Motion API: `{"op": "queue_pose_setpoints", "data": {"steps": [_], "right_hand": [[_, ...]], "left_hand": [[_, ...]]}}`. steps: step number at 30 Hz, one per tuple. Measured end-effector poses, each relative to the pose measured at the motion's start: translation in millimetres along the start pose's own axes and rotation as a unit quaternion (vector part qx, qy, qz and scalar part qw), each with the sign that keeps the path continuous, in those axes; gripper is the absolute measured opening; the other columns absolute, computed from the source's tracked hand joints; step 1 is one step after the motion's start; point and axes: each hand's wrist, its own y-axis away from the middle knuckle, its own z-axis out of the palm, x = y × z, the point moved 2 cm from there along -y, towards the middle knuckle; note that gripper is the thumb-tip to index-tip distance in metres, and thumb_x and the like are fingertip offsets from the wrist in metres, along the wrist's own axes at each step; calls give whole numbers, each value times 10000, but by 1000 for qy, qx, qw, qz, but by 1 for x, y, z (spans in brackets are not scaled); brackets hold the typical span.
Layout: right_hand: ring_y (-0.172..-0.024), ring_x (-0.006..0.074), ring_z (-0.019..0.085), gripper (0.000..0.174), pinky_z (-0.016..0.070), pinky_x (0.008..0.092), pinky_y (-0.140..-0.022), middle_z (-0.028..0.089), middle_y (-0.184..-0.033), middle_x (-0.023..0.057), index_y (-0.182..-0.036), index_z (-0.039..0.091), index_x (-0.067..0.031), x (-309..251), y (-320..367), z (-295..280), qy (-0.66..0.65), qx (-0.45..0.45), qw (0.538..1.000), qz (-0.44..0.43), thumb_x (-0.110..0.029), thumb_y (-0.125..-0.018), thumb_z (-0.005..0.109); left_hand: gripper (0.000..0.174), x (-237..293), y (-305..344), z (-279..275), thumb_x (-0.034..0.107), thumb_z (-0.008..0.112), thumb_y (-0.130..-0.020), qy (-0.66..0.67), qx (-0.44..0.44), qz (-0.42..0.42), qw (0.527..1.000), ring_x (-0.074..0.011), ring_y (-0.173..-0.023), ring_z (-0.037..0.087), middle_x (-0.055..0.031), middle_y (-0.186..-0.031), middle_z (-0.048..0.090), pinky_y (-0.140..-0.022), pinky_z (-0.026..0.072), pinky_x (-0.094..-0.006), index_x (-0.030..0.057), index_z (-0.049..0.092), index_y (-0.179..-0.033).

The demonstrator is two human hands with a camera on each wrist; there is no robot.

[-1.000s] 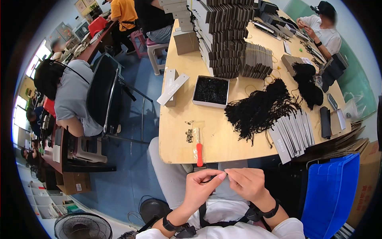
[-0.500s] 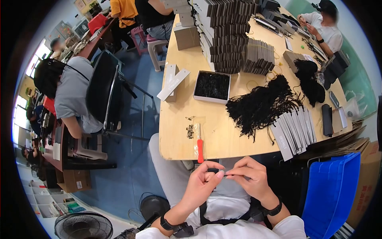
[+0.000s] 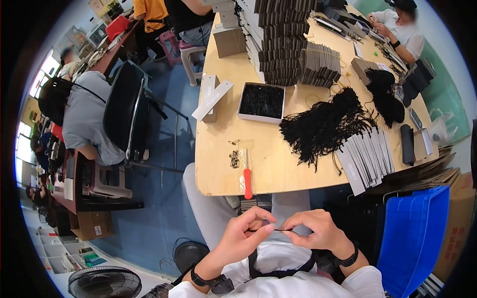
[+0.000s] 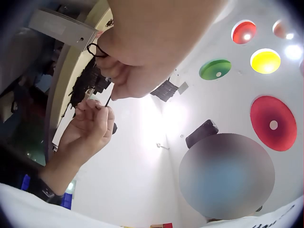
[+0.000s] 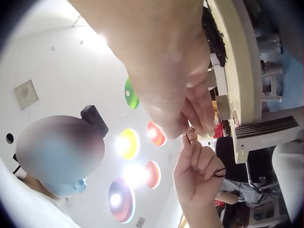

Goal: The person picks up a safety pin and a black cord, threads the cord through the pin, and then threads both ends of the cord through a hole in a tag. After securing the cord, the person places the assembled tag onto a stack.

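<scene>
Close to my lap in the head view, both hands hold a thin black cord point(image 3: 283, 229). My left hand point(image 3: 244, 234) pinches it between thumb and finger, and in the left wrist view a cord loop point(image 4: 96, 50) stands out from that hand. My right hand point(image 3: 318, 231) pinches the cord a short way off, so a taut dark stretch shows between the fingertips. On the table, a tangled pile of black cords point(image 3: 323, 129) lies beyond the hands. Fanned grey printed tags point(image 3: 365, 161) lie beside that pile.
On the table point(image 3: 213, 164) are a red-handled tool point(image 3: 247, 183), small metal pins point(image 3: 234, 159), a white box of black pieces point(image 3: 262, 102) and tall stacks of grey tags point(image 3: 283, 44). A blue bin point(image 3: 415, 238) stands at right. Another person point(image 3: 402, 35) sits across.
The fingertips were together a second ago; now they are slightly apart, with a short length of cord showing between them. The table sits a little higher in the head view.
</scene>
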Motion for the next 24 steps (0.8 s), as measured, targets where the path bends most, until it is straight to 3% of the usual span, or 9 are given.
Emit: {"op": "queue_pose_setpoints", "data": {"steps": [1,3,4,6,10,12,16,18,24], "right_hand": [[-620,167,662,122,526,249,-555,669,-739,67,-824,648,-26,-1,0,-1,-6,5,1000,6,3,-729,718],[-626,172,671,125,530,253,-566,687,-757,73,-832,663,-31,0,0,-3,-13,10,1000,13,5,-726,719],[-628,179,670,131,528,253,-565,691,-770,78,-848,673,-31,1,1,-4,-10,10,1000,18,5,-729,713],[-629,186,670,140,527,252,-564,695,-782,83,-864,683,-31,1,0,-6,-6,11,1000,25,5,-731,707],[-625,199,666,142,526,255,-562,688,-762,80,-881,681,-30,5,-1,-4,30,7,999,10,7,-744,682],[-624,203,666,143,525,256,-562,686,-758,80,-885,679,-29,6,-1,-3,32,2,999,13,7,-747,676],[-611,193,677,77,525,250,-551,681,-710,89,-803,670,-1,6,-3,0,58,0,998,30,2,-733,701],[-598,189,670,79,518,250,-541,671,-693,83,-795,665,-6,6,-3,1,59,-1,998,36,-3,-729,707],[-599,194,658,77,510,256,-549,663,-696,81,-792,661,-6,7,-3,-2,37,-16,998,55,-4,-731,707]], "left_hand": [[130,0,0,-1,36,606,-895,0,0,-1,1000,-1,-540,316,78,-605,395,-497,255,-182,-1,561,-1011],[89,8,2,-4,29,632,-869,-239,46,123,962,-61,-575,467,-7,-656,539,-531,376,-208,-14,598,-939],[89,10,4,-5,29,632,-869,-239,46,122,962,-61,-575,467,-7,-656,539,-531,376,-208,-14,598,-939],[62,16,9,-10,23,660,-834,-291,82,147,942,-142,-649,585,-78,-738,627,-594,458,-247,-19,618,-850],[75,15,13,-19,19,680,-808,-307,87,108,942,-176,-671,615,-97,-764,641,-608,476,-264,-18,614,-811],[86,11,13,-22,54,646,-854,-355,87,141,920,-207,-663,589,-104,-792,612,-584,463,-287,-19,601,-864],[95,8,12,-22,55,642,-861,-345,97,150,921,-205,-661,604,-105,-790,631,-596,471,-287,-24,589,-863],[106,5,12,-23,64,638,-870,-288,81,114,947,-208,-670,637,-109,-780,657,-610,483,-284,-24,579,-864],[112,-3,13,-26,73,625,-882,-284,83,72,953,-226,-709,679,-128,-775,675,-626,501,-279,-20,567,-857]]}}
